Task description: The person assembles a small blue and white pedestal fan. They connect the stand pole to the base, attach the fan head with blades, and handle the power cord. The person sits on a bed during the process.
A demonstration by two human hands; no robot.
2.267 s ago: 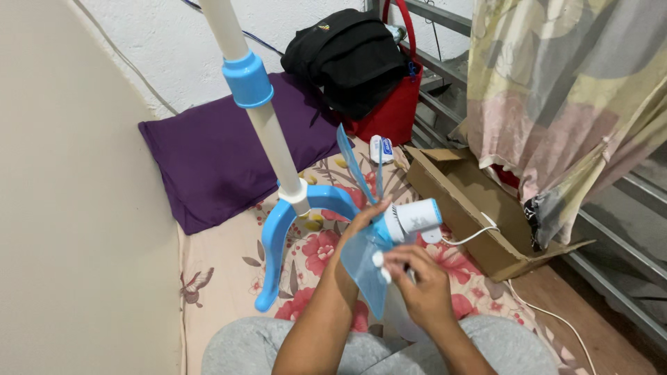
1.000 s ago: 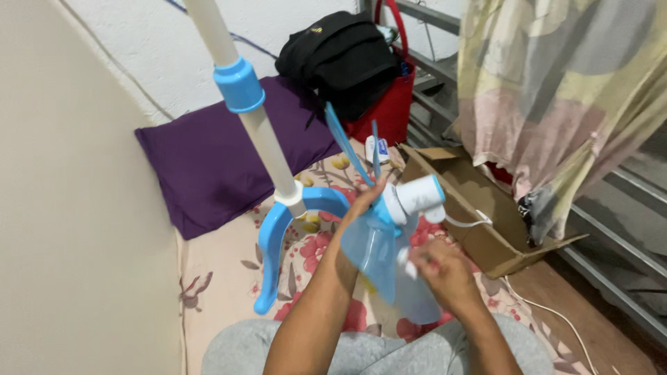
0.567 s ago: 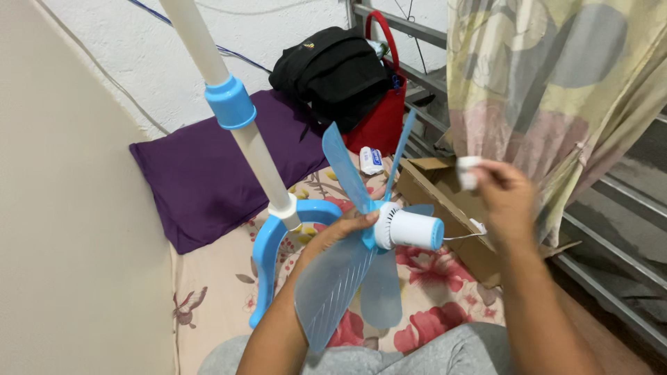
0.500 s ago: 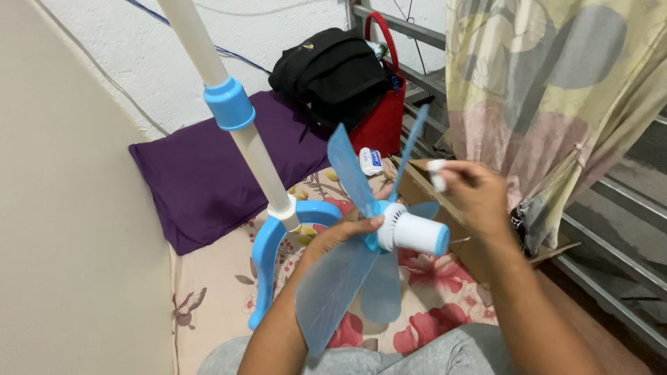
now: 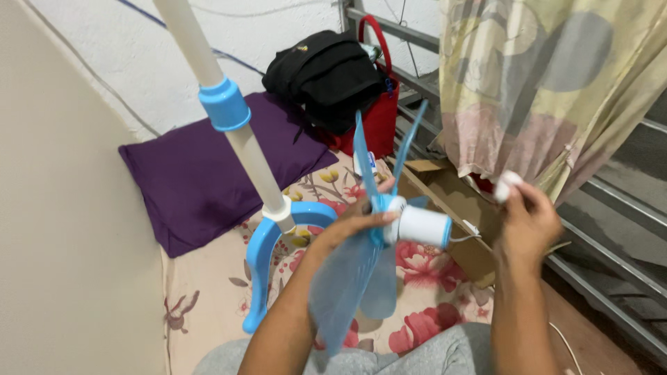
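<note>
Left grip [image 5: 358, 222] on fan [image 5: 410, 226], cardboard box [image 5: 465, 208] near

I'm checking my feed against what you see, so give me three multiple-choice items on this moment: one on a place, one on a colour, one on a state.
1. Where does the purple pillow lie?
A. inside the cardboard box
B. on the bed by the white wall
C. on the person's lap

2. What colour is the collar on the white pole?
A. blue
B. red
C. green

3. What is the left hand doing?
A. lying flat on the sheet
B. gripping the pole
C. holding the fan head at its hub

Answers: 1 B, it lies at the bed's far end under the wall. 2 A, the ring is light blue. 3 C, its fingers wrap the hub where the blades meet, while the right hand pinches a small white piece.
</note>
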